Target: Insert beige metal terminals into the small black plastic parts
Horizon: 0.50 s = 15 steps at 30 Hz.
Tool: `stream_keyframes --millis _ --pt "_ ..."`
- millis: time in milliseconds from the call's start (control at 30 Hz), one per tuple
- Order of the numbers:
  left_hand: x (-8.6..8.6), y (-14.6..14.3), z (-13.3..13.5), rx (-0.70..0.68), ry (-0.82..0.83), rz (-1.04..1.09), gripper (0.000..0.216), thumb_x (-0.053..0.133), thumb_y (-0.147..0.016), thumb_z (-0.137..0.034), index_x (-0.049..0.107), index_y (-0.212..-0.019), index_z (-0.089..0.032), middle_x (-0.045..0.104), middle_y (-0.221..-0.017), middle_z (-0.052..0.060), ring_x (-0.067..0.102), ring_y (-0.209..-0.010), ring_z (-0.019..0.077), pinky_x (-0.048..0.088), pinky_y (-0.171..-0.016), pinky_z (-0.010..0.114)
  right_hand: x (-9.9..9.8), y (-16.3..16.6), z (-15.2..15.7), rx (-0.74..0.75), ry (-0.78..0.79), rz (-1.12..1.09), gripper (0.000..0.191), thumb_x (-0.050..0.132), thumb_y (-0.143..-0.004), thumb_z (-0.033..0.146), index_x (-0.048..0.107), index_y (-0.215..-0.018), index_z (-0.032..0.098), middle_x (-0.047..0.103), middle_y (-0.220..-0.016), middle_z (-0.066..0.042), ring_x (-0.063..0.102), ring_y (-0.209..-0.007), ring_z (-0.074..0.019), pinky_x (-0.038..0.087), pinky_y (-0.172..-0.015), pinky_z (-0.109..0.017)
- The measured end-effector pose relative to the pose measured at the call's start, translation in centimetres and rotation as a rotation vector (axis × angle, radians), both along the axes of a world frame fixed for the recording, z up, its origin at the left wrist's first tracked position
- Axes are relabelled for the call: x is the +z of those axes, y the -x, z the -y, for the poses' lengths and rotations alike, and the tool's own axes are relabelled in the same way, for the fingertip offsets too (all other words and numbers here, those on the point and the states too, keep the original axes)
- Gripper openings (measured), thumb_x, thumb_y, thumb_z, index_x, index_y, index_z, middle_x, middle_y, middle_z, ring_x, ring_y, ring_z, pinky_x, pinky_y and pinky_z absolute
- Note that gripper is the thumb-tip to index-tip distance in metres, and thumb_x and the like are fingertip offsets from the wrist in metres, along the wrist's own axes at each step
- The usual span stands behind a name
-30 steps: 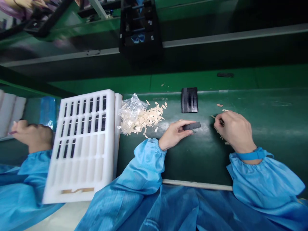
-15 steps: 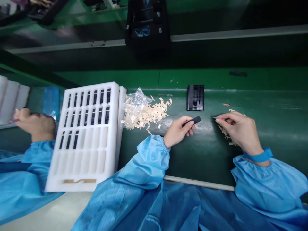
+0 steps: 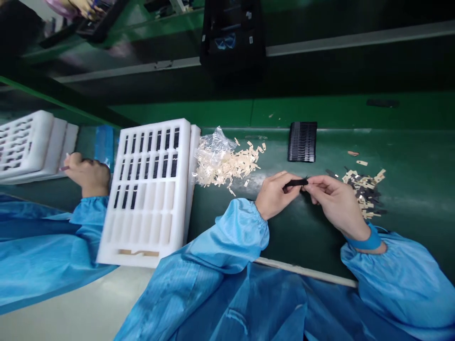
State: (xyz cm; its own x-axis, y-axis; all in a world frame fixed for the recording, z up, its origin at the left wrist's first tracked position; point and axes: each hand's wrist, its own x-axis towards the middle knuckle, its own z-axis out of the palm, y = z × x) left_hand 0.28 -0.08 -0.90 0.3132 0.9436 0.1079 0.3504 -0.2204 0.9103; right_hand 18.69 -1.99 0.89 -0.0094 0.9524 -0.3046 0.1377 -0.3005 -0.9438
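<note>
My left hand (image 3: 277, 195) is closed around a slim black strip-shaped piece (image 3: 294, 183), held roughly level above the green work surface. At the piece's right end, the thumb and fingertips of my right hand (image 3: 336, 201) are pinched together; whatever is between them is too small and covered to make out. Just right of my right hand lies a mixed pile of small cream and black tabs (image 3: 368, 189). Beyond my hands stands a neat row of black pieces (image 3: 302, 142), packed side by side.
A white foam tray (image 3: 156, 239) with black pieces in some slots lies at left. Cream tabs (image 3: 234, 166) spill from a clear plastic bag (image 3: 218, 142) beside it. A co-worker's hand (image 3: 90, 175) is at far left, near more foam trays (image 3: 44, 137). A black bin (image 3: 232, 57) sits behind.
My right hand has moved left from beside the tab pile to the end of the black piece. The hands now meet. The view has shifted, showing more of the left side.
</note>
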Motion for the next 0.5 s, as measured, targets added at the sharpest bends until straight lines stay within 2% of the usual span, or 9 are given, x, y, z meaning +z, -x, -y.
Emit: stream_keyframes --millis 167,367,500 --pt "-0.3 0.0 0.1 -0.024 -0.019 -0.019 0.016 0.064 -0.089 -0.018 0.075 -0.101 -0.02 0.063 -0.078 0.0 0.057 -0.068 0.011 0.047 -0.068 0.023 -0.4 0.5 0.4 -0.034 -0.066 0.061 0.034 0.074 -0.085 0.051 0.074 -0.094 0.019 0.06 -0.059 0.001 0.054 -0.053 -0.0136 0.046 -0.053 -0.028" --pt "-0.2 0.5 -0.4 0.059 -0.098 -0.066 0.016 0.062 -0.081 -0.009 0.072 -0.089 -0.019 0.061 -0.073 -0.002 0.055 -0.065 0.01 0.045 -0.067 0.022 -0.2 0.5 0.3 -0.011 -0.078 0.046 0.029 0.073 -0.086 0.048 0.072 -0.089 0.019 0.061 -0.061 0.001 0.055 -0.054 -0.0136 0.048 -0.054 -0.028" --pt "0.1 1.1 -0.8 0.118 -0.079 -0.052 0.014 0.063 -0.087 -0.015 0.073 -0.095 -0.02 0.06 -0.073 -0.002 0.054 -0.063 0.0095 0.045 -0.065 0.022 -0.1 0.3 0.1 -0.06 -0.061 0.022 0.026 0.074 -0.086 0.045 0.072 -0.087 0.019 0.063 -0.063 0.0 0.054 -0.054 -0.0125 0.048 -0.054 -0.027"
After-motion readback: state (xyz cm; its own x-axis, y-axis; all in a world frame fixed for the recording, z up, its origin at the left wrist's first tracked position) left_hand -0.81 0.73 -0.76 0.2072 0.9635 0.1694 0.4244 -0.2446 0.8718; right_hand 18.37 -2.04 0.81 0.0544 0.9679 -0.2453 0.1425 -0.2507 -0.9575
